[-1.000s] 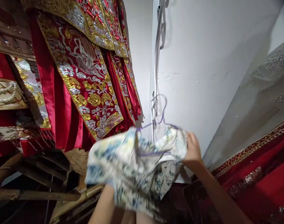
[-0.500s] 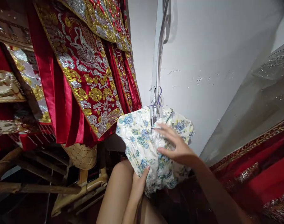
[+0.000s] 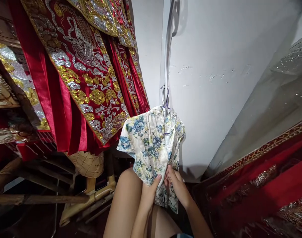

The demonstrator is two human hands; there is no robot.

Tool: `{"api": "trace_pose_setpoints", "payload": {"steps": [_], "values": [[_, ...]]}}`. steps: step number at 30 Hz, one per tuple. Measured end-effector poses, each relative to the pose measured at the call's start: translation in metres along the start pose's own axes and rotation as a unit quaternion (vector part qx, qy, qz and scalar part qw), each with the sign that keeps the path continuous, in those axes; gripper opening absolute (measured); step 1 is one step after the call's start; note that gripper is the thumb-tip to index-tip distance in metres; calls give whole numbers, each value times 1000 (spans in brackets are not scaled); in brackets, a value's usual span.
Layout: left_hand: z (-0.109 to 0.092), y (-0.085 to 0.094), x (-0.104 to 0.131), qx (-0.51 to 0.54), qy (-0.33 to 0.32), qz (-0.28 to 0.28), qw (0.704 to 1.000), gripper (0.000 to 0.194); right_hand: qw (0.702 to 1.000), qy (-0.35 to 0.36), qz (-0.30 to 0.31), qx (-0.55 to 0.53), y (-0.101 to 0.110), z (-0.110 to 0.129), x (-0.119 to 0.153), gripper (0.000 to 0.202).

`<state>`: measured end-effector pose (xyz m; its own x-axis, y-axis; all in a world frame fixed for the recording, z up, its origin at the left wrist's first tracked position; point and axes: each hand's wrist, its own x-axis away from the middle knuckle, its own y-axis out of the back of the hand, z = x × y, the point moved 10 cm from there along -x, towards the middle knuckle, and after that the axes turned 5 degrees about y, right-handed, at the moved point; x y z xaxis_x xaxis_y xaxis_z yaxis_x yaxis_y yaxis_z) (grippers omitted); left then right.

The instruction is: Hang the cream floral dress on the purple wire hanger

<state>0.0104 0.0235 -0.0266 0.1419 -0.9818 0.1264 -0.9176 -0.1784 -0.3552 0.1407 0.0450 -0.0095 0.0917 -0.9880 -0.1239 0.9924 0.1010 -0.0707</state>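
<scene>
A small white short-sleeved blouse [image 3: 147, 142] with blue and yellow flowers hangs from a purple hanger [image 3: 166, 103] against the wall. My left hand [image 3: 151, 191] grips the blouse's lower left part, thumb on the front and the other fingers hidden behind the cloth. My right hand [image 3: 175, 183] pinches the front opening edge near the lower middle, its fingers curled. A dark purple fastening shows on the opening above my hands. The blouse hem hangs down between my knees.
Red garments with gold and silver embroidery [image 3: 91, 76] hang at left. Below them stand a bamboo-like wooden frame [image 3: 42, 199] and a woven tan item [image 3: 88, 163]. A white strap [image 3: 167, 49] runs down the wall. More red cloth [image 3: 260, 185] lies at right behind clear plastic.
My right hand has moved down from the blouse's upper front and closed on its lower opening edge. The blouse's right side has swung inward; my left hand keeps its grip.
</scene>
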Motion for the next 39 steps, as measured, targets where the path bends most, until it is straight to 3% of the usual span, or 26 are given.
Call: {"api": "trace_pose_setpoints", "payload": {"steps": [7,13,17,20,22,24,28,30,34,39], "values": [[2,0,4,-5,-12,2,1000,68,997,47,-65,-12,10,34,-4,50],[-2,0,9,-15,-12,-6,1000,68,997,54,-43,-20,6,48,4,40],[-26,35,0,-82,-52,-75,992,54,995,34,-77,-55,20,51,13,39],[-51,73,1,-87,-129,-187,970,51,996,-3,-52,-72,16,45,16,40],[-68,84,16,-94,-209,-264,937,48,997,-20,-27,-70,8,42,16,39],[-81,64,27,-142,-266,-254,919,35,998,-24,-13,-63,0,42,15,38],[-73,-16,18,-224,-241,-40,943,21,999,-9,-4,-43,-12,45,12,37],[-64,-37,12,-224,-205,11,953,20,999,-2,-9,-32,-12,46,12,36],[-50,-48,7,-220,-160,50,961,19,1000,-2,-9,-16,-4,45,10,37],[-47,-40,15,-196,-154,42,968,23,998,-24,-16,-52,1,42,11,40]]}}
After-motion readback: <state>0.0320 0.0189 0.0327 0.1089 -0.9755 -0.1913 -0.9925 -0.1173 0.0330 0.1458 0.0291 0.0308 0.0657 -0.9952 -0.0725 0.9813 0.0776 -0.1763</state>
